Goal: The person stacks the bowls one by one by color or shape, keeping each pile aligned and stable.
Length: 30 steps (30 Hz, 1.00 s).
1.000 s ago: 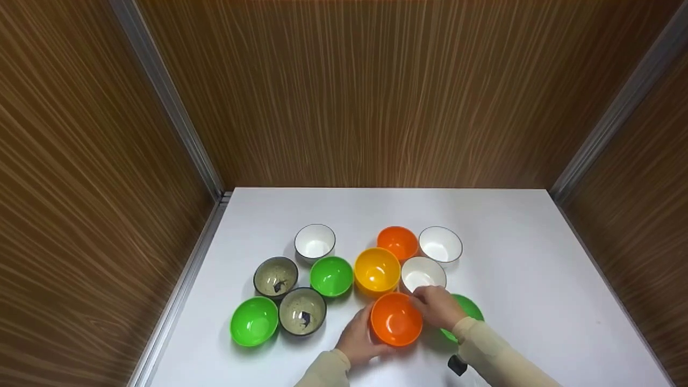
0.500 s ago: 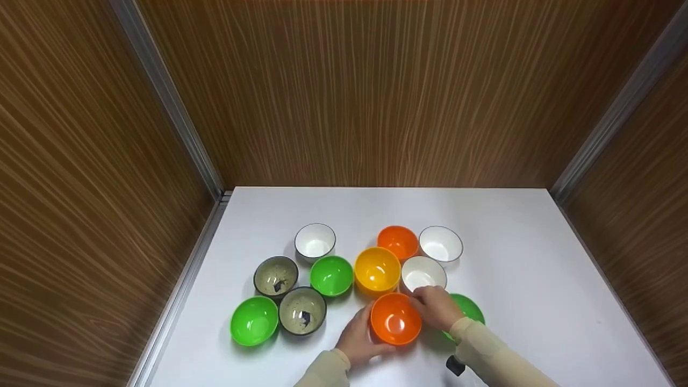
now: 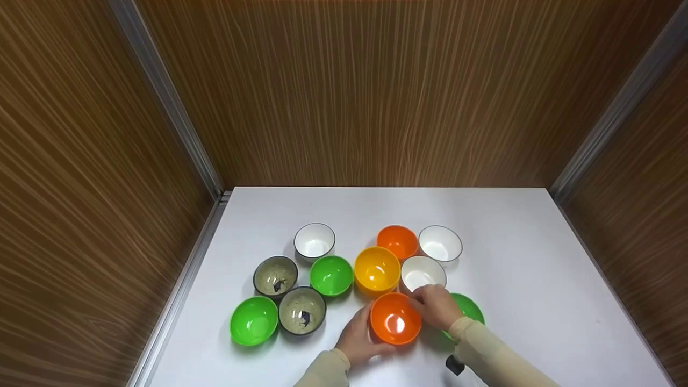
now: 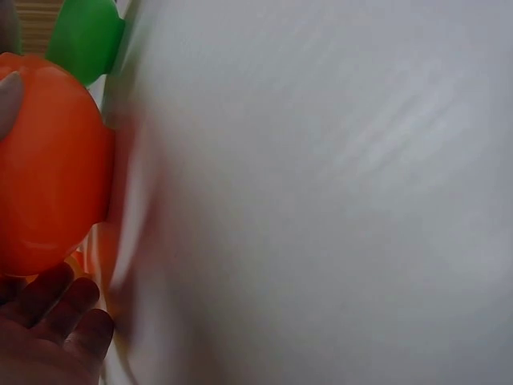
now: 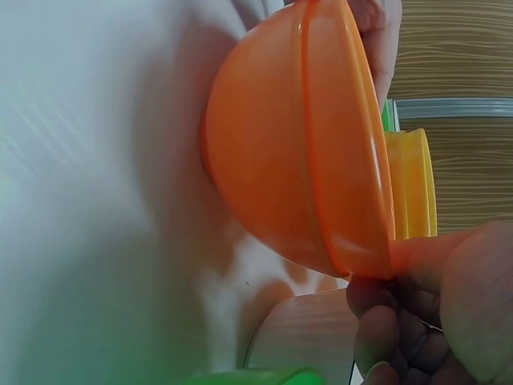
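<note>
Nothing has shifted since a second ago: from the head view both hands clasp the near orange bowl [image 3: 395,318] on the surface [image 3: 537,279], left hand [image 3: 359,336], right hand [image 3: 436,306]. Left wrist view: fingers [image 4: 72,309] cup the bowl [image 4: 48,160]. Right wrist view: fingers [image 5: 449,297] pinch its rim [image 5: 353,160].

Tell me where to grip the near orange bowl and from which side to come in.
Grip the near orange bowl at its thin, flared rim, probably from its two free flanks. The left hand cups the lower left wall; the right hand pinches the right rim. The yellow bowl and white bowl crowd the far side.
</note>
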{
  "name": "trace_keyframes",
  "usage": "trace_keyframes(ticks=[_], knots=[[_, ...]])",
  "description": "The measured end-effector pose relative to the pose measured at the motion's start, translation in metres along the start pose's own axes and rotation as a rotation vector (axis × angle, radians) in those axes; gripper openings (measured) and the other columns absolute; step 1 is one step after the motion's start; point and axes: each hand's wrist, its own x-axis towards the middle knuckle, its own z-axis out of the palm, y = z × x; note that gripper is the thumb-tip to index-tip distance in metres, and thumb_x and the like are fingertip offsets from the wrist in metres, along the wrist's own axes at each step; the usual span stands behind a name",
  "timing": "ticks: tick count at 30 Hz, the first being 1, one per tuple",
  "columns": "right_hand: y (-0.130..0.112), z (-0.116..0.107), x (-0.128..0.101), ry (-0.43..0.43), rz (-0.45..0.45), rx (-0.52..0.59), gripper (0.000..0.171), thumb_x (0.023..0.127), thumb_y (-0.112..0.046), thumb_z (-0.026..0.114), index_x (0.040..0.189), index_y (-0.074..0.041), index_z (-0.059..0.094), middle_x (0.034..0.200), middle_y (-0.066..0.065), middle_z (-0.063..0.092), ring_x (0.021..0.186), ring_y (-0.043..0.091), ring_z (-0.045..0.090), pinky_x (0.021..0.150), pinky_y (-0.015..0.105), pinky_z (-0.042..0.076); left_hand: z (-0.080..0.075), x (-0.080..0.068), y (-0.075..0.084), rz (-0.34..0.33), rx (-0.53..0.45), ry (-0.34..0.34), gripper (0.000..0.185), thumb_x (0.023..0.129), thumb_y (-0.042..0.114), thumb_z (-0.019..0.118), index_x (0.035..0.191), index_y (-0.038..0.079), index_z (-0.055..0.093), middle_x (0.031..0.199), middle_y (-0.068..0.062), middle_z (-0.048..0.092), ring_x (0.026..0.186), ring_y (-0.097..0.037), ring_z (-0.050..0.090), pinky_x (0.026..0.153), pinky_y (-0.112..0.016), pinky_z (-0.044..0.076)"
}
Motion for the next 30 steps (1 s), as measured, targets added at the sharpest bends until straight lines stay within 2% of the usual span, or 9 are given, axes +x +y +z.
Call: trace_keyframes(ticks=[4, 11, 19, 26, 30], knots=[[0.000, 0.000, 0.000, 0.002, -0.005, 0.005, 0.010, 0.086, -0.013, 0.070, 0.079, -0.012, 0.075, 0.059, -0.010, 0.059, 0.052, 0.007, 0.049, 0.051, 0.023, 0.045, 0.000, 0.000, 0.000, -0.007, 0.001, -0.002, 0.112, 0.061, 0.048, 0.086, 0.151, 0.015, 0.028, 0.149, -0.005, 0.039, 0.134, -0.024, 0.039, 0.112, -0.047, 0.031], [0.001, -0.002, 0.001, -0.009, 0.042, 0.003, 0.010, 0.087, -0.016, 0.070, 0.079, -0.013, 0.075, 0.061, -0.009, 0.059, 0.054, 0.009, 0.050, 0.054, 0.025, 0.046, 0.000, 0.000, 0.000, 0.003, -0.006, 0.004, 0.112, 0.061, 0.048, 0.087, 0.151, 0.015, 0.028, 0.148, -0.005, 0.040, 0.134, -0.024, 0.040, 0.112, -0.048, 0.031], [0.001, -0.019, 0.003, -0.048, 0.118, 0.080, 0.011, 0.088, -0.022, 0.069, 0.083, -0.014, 0.075, 0.066, -0.007, 0.063, 0.058, 0.012, 0.055, 0.055, 0.025, 0.052, -0.001, 0.000, 0.001, -0.009, 0.001, -0.001, 0.112, 0.061, 0.050, 0.086, 0.151, 0.014, 0.028, 0.148, -0.005, 0.040, 0.134, -0.024, 0.040, 0.112, -0.047, 0.031], [0.005, -0.038, 0.010, 0.058, 0.069, 0.008, 0.013, 0.088, -0.019, 0.068, 0.079, -0.011, 0.074, 0.068, -0.007, 0.064, 0.061, 0.010, 0.055, 0.060, 0.029, 0.051, -0.001, 0.000, 0.004, -0.042, -0.004, -0.011, 0.113, 0.061, 0.050, 0.087, 0.151, 0.016, 0.028, 0.148, -0.003, 0.040, 0.134, -0.023, 0.039, 0.112, -0.047, 0.030], [0.008, -0.049, 0.017, 0.090, 0.053, 0.013, 0.013, 0.088, -0.019, 0.068, 0.081, -0.011, 0.074, 0.071, -0.006, 0.066, 0.063, 0.011, 0.056, 0.061, 0.030, 0.051, 0.000, -0.001, 0.003, -0.037, -0.013, -0.006, 0.112, 0.061, 0.046, 0.088, 0.151, 0.016, 0.028, 0.149, -0.004, 0.039, 0.134, -0.024, 0.039, 0.112, -0.048, 0.030]])
